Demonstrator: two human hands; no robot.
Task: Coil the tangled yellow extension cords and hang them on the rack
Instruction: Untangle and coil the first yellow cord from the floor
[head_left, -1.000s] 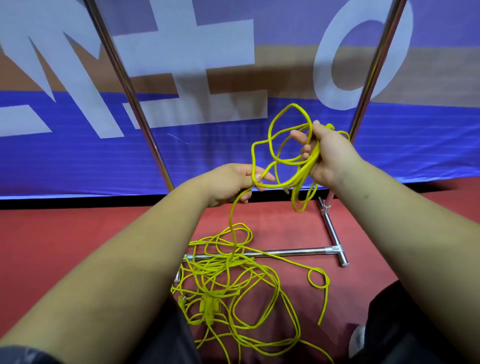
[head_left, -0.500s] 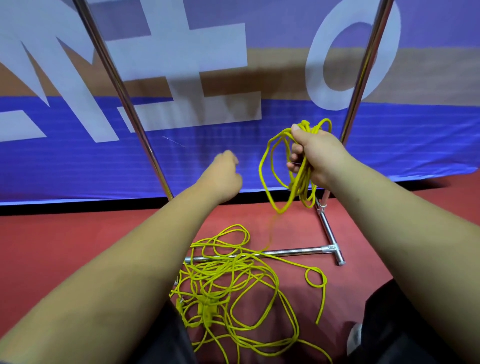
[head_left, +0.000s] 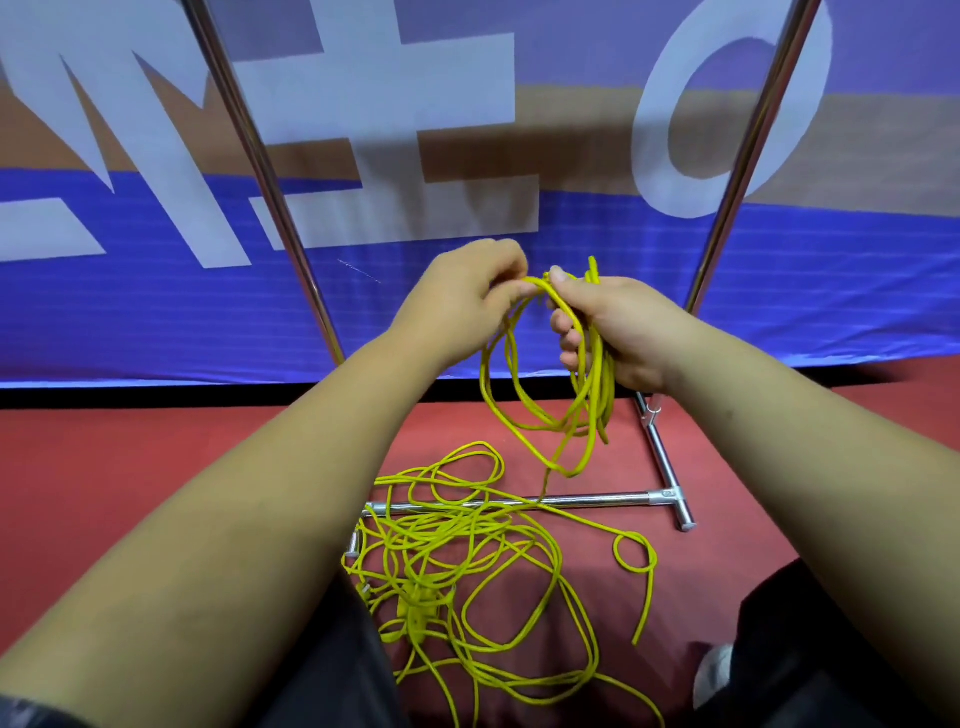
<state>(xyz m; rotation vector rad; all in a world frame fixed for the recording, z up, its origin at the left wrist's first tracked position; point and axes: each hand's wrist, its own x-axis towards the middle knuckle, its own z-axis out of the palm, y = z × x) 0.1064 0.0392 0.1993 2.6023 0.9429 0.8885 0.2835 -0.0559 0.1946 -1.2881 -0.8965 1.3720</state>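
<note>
Big banner (head_left: 130, 312) fills the whole back of the shot: blue along the bottom, a tan band higher up, huge white letters (head_left: 457, 78) across it. Right under the banner runs a thin black strip (head_left: 156, 397), then it's red floor (head_left: 130, 467). Well below the banner, bottom right, what looks like a pale shoe toe (head_left: 714, 673) pokes out.

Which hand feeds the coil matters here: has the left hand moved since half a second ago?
Yes. The left hand moved right, away from the rack's left pole, reaching the cord.
</note>
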